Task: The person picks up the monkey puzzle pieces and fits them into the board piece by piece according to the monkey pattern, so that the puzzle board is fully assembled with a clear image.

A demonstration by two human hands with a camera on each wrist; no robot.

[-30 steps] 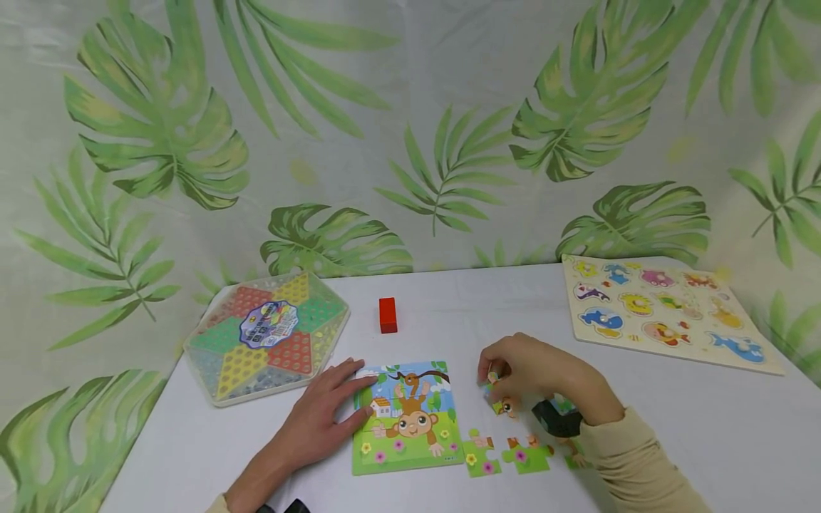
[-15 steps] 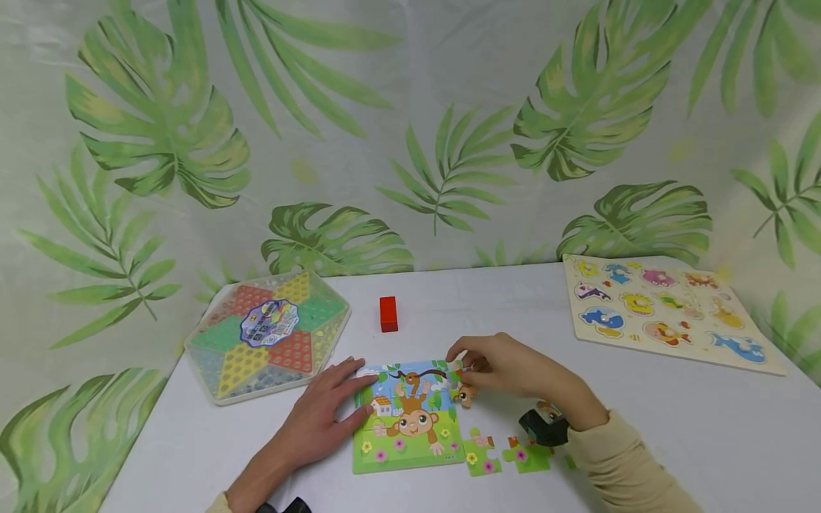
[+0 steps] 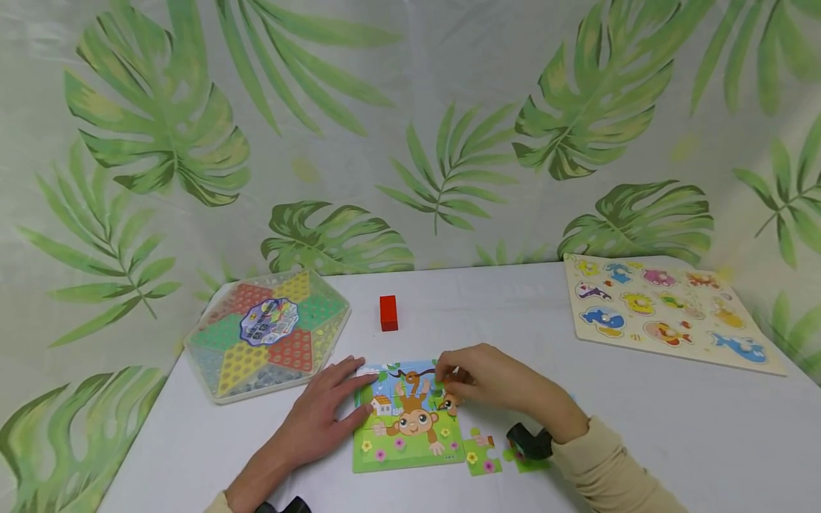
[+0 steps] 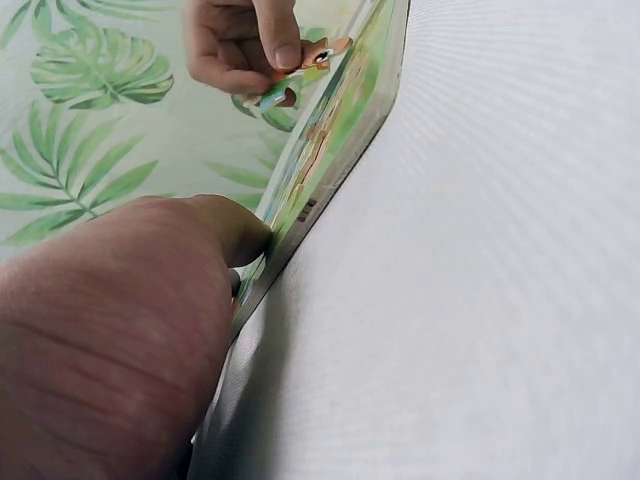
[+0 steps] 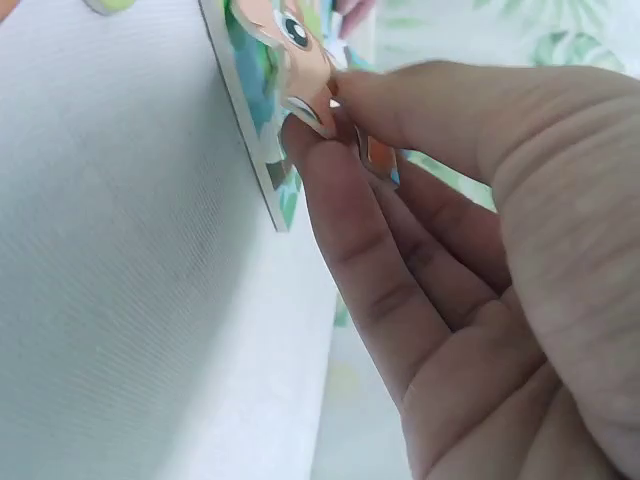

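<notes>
A square monkey jigsaw puzzle (image 3: 410, 459) lies on the white table. My left hand (image 3: 323, 413) rests on its left edge with fingers spread; in the left wrist view the thumb (image 4: 240, 235) touches the board's rim. My right hand (image 3: 497, 377) pinches a puzzle piece (image 3: 451, 405) between thumb and fingertips, over the right part of the picture. Part of a monkey face with an eye shows on that piece (image 5: 300, 55) in the right wrist view; the fingers hide the rest. Whether it touches the board, I cannot tell.
Loose puzzle pieces (image 3: 481, 459) lie right of the board, partly hidden by the black wrist camera (image 3: 531, 442). A red block (image 3: 388, 313) stands behind. A hexagonal checkers board (image 3: 269, 335) is at left, an animal knob puzzle (image 3: 667, 313) at back right.
My right hand has moved left, carrying the puzzle piece from above the table at the right to over the board's right part. My left hand stays on the board's left edge.
</notes>
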